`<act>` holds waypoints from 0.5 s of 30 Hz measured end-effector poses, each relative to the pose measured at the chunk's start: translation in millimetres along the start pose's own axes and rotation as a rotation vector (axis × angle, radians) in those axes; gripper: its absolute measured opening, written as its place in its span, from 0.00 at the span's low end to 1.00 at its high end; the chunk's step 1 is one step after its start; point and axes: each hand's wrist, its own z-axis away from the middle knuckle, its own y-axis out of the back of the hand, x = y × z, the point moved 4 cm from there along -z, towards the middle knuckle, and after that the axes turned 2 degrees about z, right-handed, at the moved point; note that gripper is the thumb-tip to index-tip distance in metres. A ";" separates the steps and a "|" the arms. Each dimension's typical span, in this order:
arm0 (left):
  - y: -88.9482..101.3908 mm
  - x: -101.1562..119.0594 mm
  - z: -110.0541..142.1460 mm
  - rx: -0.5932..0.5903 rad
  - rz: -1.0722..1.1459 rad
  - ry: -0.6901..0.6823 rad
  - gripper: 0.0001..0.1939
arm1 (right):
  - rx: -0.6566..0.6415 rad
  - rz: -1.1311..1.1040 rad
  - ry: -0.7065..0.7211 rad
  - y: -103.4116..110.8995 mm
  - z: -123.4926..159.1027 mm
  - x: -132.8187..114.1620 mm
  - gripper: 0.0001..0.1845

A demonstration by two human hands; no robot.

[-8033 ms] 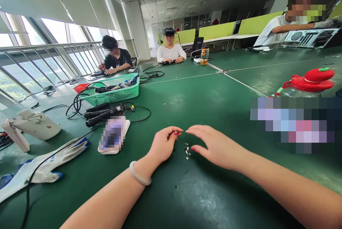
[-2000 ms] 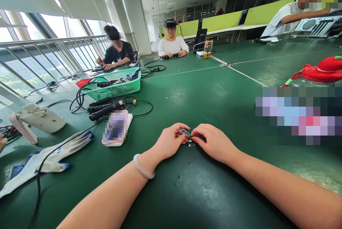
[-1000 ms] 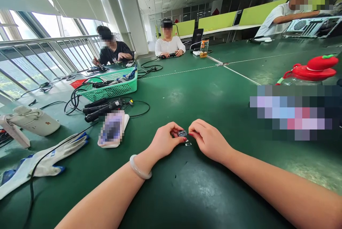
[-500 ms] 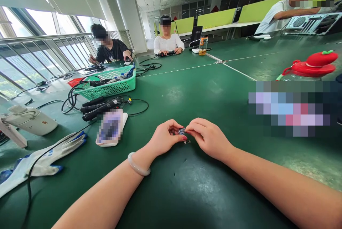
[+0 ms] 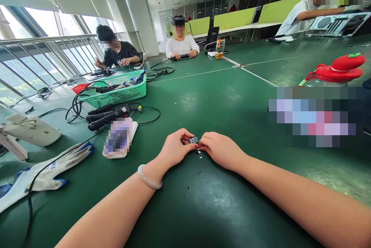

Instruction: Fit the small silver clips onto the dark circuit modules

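Note:
My left hand point(image 5: 176, 148) pinches a small dark square piece with a white pattern point(image 5: 193, 140), like a tiny circuit board, between thumb and fingers. Close against it, my right hand point(image 5: 218, 149) has its fingertips drawn together; what they grip is hidden. Just below the fingertips shows a narrow whitish strip with a small dark marking point(image 5: 199, 154). Whether the strip hangs from the fingers or lies on the green table point(image 5: 174, 209), I cannot tell.
To the left are a phone point(image 5: 117, 140), black handheld tools with cables point(image 5: 111, 116), a green basket point(image 5: 121, 95), a glove point(image 5: 55, 167) and a white bottle point(image 5: 34, 130). A red-lidded jar point(image 5: 333, 74) stands right. Other people sit around the table.
The patterned piece has shifted slightly left and now shows its face more fully. My right hand has dropped a little lower. The whitish strip has turned from sideways to nearly lengthwise.

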 end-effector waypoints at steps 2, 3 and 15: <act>0.2 -1.1 -0.5 0.001 -0.002 0.006 0.14 | -0.005 0.051 0.038 -0.9 -0.5 -1.7 0.09; 0.4 -1.6 -0.8 0.004 -0.001 0.007 0.14 | -0.008 0.060 0.046 -1.3 -0.7 -1.9 0.09; -3.9 5.4 5.5 -0.071 -0.011 -0.018 0.14 | 0.176 -0.022 -0.068 8.2 4.2 -0.7 0.11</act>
